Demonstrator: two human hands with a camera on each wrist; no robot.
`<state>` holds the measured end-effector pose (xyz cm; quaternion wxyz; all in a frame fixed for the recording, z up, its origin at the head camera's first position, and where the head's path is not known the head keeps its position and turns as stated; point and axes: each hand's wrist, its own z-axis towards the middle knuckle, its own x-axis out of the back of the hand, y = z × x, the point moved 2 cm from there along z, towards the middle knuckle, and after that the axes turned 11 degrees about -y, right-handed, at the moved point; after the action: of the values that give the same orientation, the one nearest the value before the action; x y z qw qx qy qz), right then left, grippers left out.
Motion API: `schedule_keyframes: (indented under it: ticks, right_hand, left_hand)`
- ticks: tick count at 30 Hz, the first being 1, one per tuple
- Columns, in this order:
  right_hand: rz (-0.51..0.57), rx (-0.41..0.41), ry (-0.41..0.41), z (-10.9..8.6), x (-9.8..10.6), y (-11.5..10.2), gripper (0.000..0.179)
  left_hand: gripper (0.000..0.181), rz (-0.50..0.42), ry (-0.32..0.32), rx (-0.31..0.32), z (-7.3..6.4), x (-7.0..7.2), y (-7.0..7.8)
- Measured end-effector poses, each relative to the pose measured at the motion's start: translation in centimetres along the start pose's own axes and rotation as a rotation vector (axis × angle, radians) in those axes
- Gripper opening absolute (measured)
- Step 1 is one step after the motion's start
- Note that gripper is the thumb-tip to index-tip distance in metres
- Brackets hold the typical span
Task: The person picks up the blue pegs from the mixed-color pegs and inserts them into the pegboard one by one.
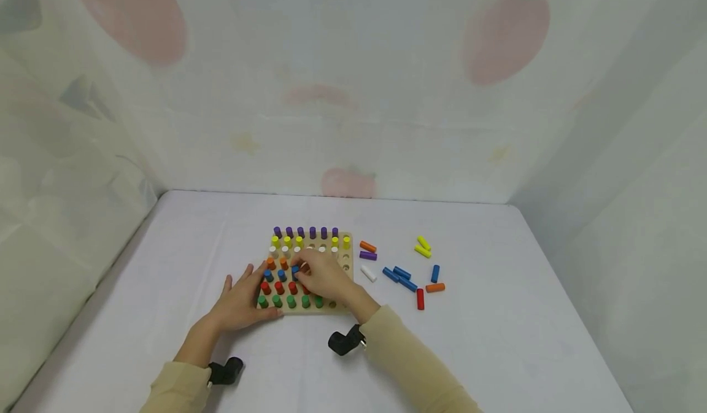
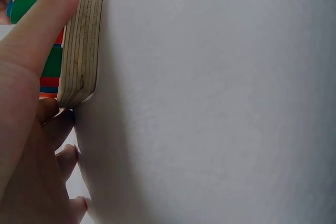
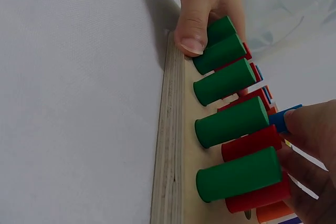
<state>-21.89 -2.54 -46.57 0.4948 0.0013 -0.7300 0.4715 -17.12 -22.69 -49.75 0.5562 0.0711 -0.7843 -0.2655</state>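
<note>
A wooden pegboard (image 1: 345, 308) lies on the table, with pegs standing in coloured rows. Over its middle, my right hand (image 1: 326, 275) pinches a blue peg (image 3: 281, 120) between thumb and fingers, at the blue row. The peg is upright, its lower end hidden behind red and green pegs in the right wrist view. My left hand (image 1: 239, 302) rests at the board's near left corner, fingers spread along the left side. Its thumb (image 2: 50, 19) lies against the front edge beside the green pegs (image 3: 231, 121).
Right of the board lie loose pegs: several blue ones (image 1: 402, 273), two yellow ones (image 1: 423, 251), orange ones (image 1: 435, 288), a red one (image 1: 420, 299), a white one (image 1: 368, 273) and a purple one (image 1: 367, 256). Patterned cloth (image 1: 353, 124) hangs behind the white table (image 1: 497, 339).
</note>
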Motion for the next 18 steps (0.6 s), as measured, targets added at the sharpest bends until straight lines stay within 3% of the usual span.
schedule_keyframes:
  ticks: [18]
  right_hand:
    - [-0.051,-0.058,0.02,0.64,-0.66,0.29,0.018]
  left_hand:
    - [0.113,-0.003,-0.01,0.013,0.15,-0.11,-0.23]
